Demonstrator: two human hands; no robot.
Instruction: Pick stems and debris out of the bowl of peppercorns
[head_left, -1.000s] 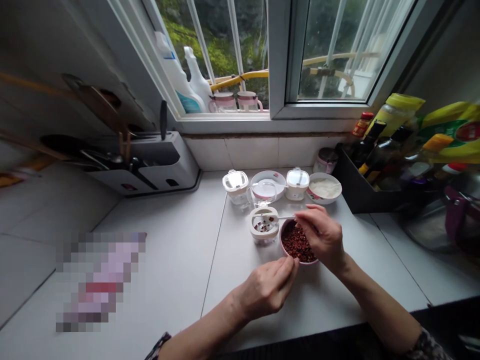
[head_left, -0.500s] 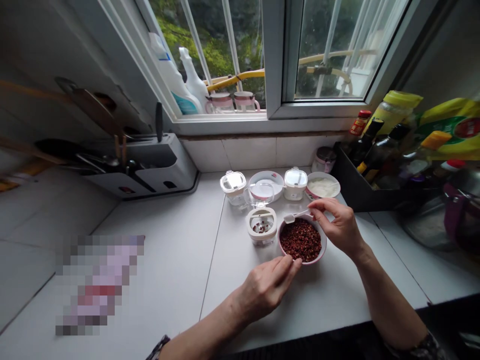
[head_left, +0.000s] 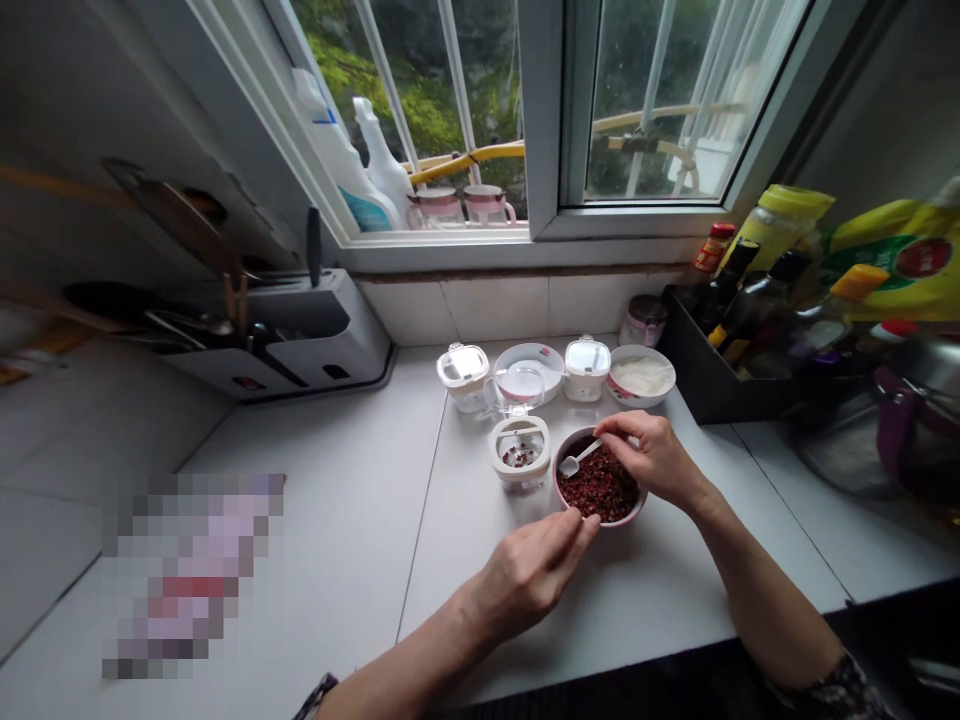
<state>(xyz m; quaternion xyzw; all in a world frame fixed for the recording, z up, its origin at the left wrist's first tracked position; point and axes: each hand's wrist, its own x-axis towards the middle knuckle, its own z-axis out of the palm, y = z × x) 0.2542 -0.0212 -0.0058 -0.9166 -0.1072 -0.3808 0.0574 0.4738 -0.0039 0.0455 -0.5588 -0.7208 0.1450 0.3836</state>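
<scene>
Grip: right hand [head_left: 652, 460] narrow, thumb and fingers pinching the handle of a small white spoon [head_left: 578, 459]; left hand [head_left: 529, 585] narrow too, fingertips drawn together at the near rim of the pink-rimmed bowl [head_left: 556, 482]. Whether those fingertips hold the rim, a pinch of grains or nothing, I cannot tell.

Change: since the last view, the right hand has dropped lower and the spoon has tipped down. Its head now sits inside the bowl, over the contents, not up at the far rim.

Things: the bowl, nearly full of red-brown dried peppercorns [head_left: 600, 488], stands on the white counter [head_left: 352, 520] between both hands. Just left of it is an open square-collared jar [head_left: 519, 453] with a few peppercorns at the bottom.

Rest: beyond them, in a row, stand a lidded glass jar [head_left: 463, 376], a white dish [head_left: 529, 365], a second lidded jar [head_left: 585, 368] and a bowl of white paste [head_left: 641, 377]. To the far right is a black caddy [head_left: 694, 385] of bottles; to the far left, a grey knife block [head_left: 322, 335].

Edges: the near counter edge lies below the right forearm; the row of containers hems the bowl in on the far side.

Room: bare counter opens to the left and nearer the person.
</scene>
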